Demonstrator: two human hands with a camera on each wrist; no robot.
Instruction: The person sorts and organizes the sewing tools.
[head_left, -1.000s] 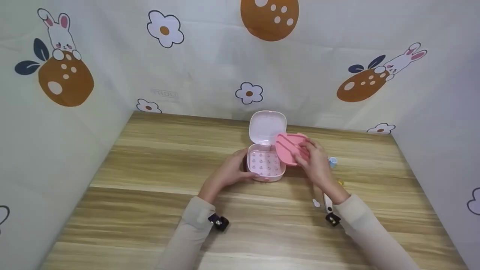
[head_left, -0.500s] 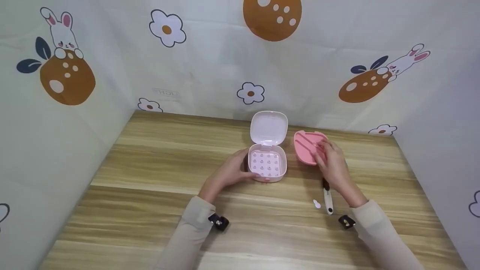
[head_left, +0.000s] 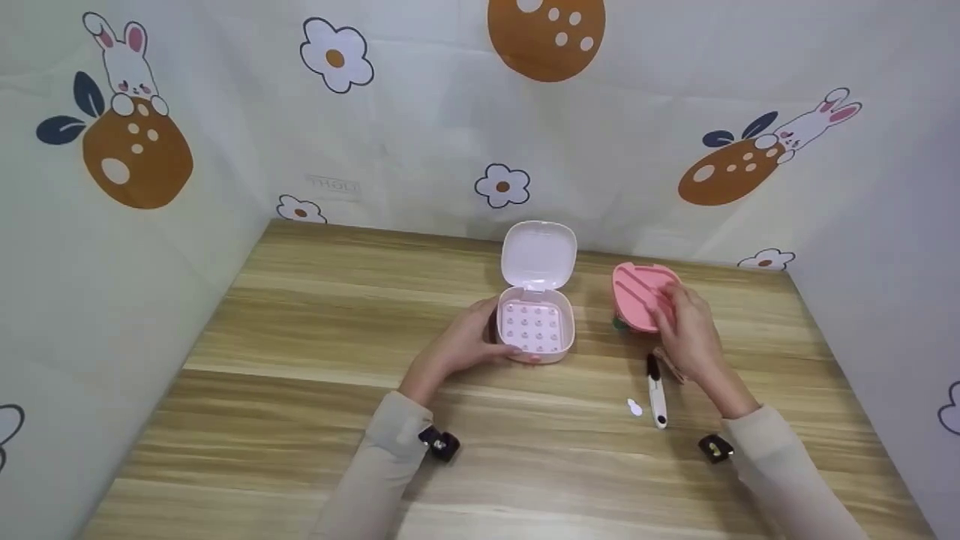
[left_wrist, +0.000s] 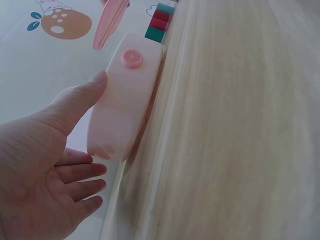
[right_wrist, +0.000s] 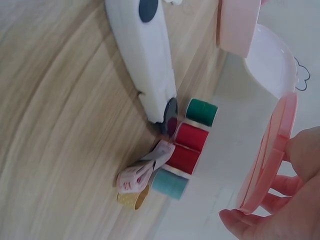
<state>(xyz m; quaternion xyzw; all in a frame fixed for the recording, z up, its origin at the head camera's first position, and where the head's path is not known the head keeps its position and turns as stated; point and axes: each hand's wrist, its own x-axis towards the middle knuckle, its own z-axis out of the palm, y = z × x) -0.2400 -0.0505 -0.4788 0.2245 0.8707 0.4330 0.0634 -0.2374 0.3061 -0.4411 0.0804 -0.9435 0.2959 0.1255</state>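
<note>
A pale pink box (head_left: 553, 357) stands on the table, its lid (head_left: 538, 255) raised at the back and a dotted liner on its floor. My left hand (head_left: 466, 336) holds the box's left side. In the left wrist view the thumb lies at its front edge near a round pink button (left_wrist: 132, 58), and the fingers are beside it. Right of the box, my right hand (head_left: 690, 334) grips a pink slotted tray (head_left: 637, 300) by its right edge. The tray is tilted in the right wrist view, over several thread spools (right_wrist: 202, 111) in green, red and teal.
Below the tray lies a white-handled tool (head_left: 657, 397) with a dark end. Beside it are a small white piece (head_left: 634, 407), a folded pale tape (right_wrist: 135, 177) and a gold dotted ring (right_wrist: 131, 199). A patterned cloth wall (head_left: 420, 150) borders the table's back.
My right hand has carried the pink tray away from the box to the right, uncovering the white-handled tool. The left hand and box have stayed in place.
</note>
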